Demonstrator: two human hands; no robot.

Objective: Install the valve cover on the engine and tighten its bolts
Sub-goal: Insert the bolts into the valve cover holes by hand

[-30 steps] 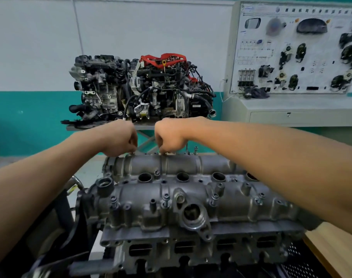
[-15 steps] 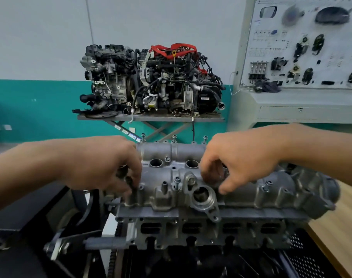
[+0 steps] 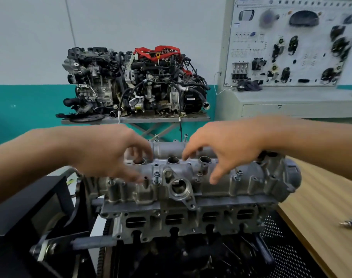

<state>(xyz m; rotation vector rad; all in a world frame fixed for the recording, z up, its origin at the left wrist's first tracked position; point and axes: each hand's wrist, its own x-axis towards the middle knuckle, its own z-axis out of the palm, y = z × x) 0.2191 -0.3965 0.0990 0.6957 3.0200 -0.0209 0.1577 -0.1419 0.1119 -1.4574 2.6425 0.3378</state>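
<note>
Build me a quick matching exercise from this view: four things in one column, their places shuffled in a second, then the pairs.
Things
1. grey cast-metal valve cover
2. small shiny metal cylinder
3. assembled engine with red parts on top
4. dark crumpled cloth-like bundle

Places
A. on the grey metal table by the back wall
B. at the foot of the white training panel
C. atop the near engine, beneath the left hand and right hand
D. on the light wooden benchtop at right

Pairs: 1-C, 2-D, 3-A, 4-B

Bare hands, left hand [image 3: 108,154] and right hand [image 3: 229,149], bare forearms running to the frame edges
</note>
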